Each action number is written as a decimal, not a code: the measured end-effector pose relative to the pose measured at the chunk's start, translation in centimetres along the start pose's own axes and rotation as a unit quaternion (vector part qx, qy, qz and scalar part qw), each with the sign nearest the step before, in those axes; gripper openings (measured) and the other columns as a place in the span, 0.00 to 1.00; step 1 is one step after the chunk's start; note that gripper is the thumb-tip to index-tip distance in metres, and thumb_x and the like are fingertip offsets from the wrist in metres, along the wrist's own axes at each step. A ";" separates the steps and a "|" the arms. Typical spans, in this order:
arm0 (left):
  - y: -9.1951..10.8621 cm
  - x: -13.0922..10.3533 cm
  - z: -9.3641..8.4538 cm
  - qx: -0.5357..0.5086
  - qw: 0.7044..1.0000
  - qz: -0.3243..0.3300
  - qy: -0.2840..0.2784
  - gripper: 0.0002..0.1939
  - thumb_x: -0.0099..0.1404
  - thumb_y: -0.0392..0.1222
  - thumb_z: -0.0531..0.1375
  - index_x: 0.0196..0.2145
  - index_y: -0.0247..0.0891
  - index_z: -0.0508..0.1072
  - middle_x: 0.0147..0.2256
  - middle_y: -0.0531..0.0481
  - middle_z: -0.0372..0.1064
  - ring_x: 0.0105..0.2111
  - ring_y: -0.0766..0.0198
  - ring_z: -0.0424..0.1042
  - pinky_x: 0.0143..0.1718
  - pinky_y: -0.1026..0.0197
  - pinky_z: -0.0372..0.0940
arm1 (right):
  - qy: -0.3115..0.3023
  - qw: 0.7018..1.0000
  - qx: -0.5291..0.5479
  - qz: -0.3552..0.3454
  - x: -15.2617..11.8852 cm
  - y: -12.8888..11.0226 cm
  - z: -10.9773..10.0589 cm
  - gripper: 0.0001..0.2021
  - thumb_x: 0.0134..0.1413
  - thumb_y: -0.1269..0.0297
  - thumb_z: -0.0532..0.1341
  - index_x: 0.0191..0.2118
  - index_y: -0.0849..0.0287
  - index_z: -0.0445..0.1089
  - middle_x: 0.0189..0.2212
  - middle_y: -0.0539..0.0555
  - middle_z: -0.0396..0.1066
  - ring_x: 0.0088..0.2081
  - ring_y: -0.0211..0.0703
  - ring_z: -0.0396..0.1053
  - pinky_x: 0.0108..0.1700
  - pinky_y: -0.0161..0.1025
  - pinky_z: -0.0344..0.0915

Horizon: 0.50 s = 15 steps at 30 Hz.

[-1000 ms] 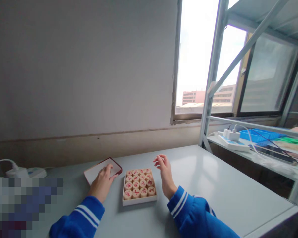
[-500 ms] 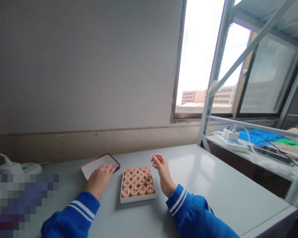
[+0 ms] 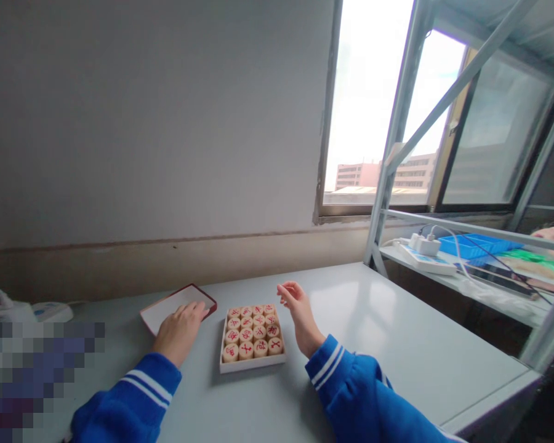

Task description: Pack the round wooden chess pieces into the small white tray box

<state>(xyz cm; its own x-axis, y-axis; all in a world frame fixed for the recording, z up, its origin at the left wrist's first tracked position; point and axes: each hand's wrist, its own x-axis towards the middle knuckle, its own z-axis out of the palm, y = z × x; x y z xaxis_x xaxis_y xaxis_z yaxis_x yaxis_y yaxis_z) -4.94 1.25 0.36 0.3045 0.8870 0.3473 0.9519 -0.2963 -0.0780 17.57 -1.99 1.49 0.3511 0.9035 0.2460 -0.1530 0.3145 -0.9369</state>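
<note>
A shallow white box (image 3: pixel 253 367) lies on the table, filled with rows of round wooden Chinese chess pieces (image 3: pixel 246 334) marked with red characters. To its left is the box lid (image 3: pixel 164 309), inner side up, white inside with a dark red rim. My left hand (image 3: pixel 181 329) is on the lid's right part, its fingers bent over it and the thumb by the right edge; the palm side is hidden. Just right of the box, my right hand (image 3: pixel 299 317) is held up with loosely bent fingers apart and nothing in them.
The grey table (image 3: pixel 373 320) runs up to the wall. White plugs and a power strip (image 3: pixel 53 312) lie at the left. A metal bed frame (image 3: pixel 381 203) stands at the right; behind it a shelf bears another power strip (image 3: pixel 427 258) and a blue tray (image 3: pixel 471 246).
My left hand and the lid have shifted slightly left, a little farther from the box. My right hand stays beside the box. The view has turned slightly.
</note>
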 end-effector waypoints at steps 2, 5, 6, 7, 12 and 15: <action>0.0 0.0 -0.1 -0.010 1.000 0.010 -0.014 0.16 0.65 0.41 0.41 0.33 0.37 0.67 0.33 0.46 0.67 0.36 0.59 0.66 0.32 0.60 0.58 | -0.012 1.000 -0.017 -0.010 -0.1 -0.1 0.0 0.11 0.37 0.57 0.62 0.24 0.58 0.62 0.24 0.48 0.64 0.29 0.38 0.61 0.33 0.36 0.57; 0.1 0.0 -0.2 -0.008 1.000 0.017 -0.015 0.16 0.65 0.40 0.42 0.34 0.37 0.68 0.33 0.46 0.67 0.36 0.60 0.66 0.33 0.60 0.58 | 0.003 0.997 -0.067 -0.035 -0.1 0.0 0.0 0.10 0.37 0.57 0.62 0.24 0.58 0.64 0.27 0.49 0.64 0.29 0.38 0.61 0.34 0.36 0.57; 0.1 0.0 -0.2 -0.005 1.000 0.021 -0.014 0.16 0.65 0.39 0.42 0.34 0.37 0.68 0.32 0.46 0.67 0.36 0.60 0.66 0.34 0.60 0.58 | 0.014 0.995 -0.083 -0.046 -0.1 0.1 0.0 0.10 0.36 0.58 0.62 0.24 0.58 0.65 0.28 0.49 0.64 0.29 0.38 0.61 0.34 0.36 0.57; 0.1 0.0 -0.2 -0.003 1.000 0.025 -0.012 0.16 0.65 0.39 0.42 0.34 0.37 0.68 0.32 0.46 0.67 0.36 0.59 0.66 0.34 0.60 0.58 | 0.024 0.994 -0.093 -0.056 -0.1 0.2 0.0 0.10 0.36 0.58 0.62 0.24 0.58 0.66 0.29 0.50 0.64 0.29 0.38 0.61 0.33 0.36 0.57; -0.1 0.0 0.2 -0.003 1.000 0.030 -0.004 0.17 0.65 0.37 0.41 0.34 0.38 0.69 0.32 0.46 0.67 0.36 0.60 0.66 0.35 0.60 0.57 | 0.045 0.994 -0.076 -0.069 0.2 1.0 -0.3 0.10 0.35 0.57 0.63 0.24 0.57 0.66 0.26 0.50 0.65 0.27 0.39 0.61 0.30 0.36 0.57; -0.1 -0.1 0.1 0.019 0.999 0.029 0.012 0.17 0.65 0.37 0.41 0.35 0.38 0.69 0.33 0.45 0.66 0.37 0.58 0.64 0.35 0.59 0.57 | 0.040 0.995 -0.073 -0.048 0.4 1.1 -0.5 0.10 0.35 0.57 0.63 0.24 0.57 0.66 0.22 0.49 0.64 0.27 0.40 0.61 0.30 0.36 0.57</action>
<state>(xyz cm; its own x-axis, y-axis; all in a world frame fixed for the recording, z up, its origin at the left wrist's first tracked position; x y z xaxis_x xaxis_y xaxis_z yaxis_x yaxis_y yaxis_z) -5.04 1.21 0.19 0.3587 0.8596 0.3638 0.9334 -0.3327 -0.1341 17.97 -1.42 0.41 0.4317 0.8434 0.3200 0.0180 0.3466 -0.9378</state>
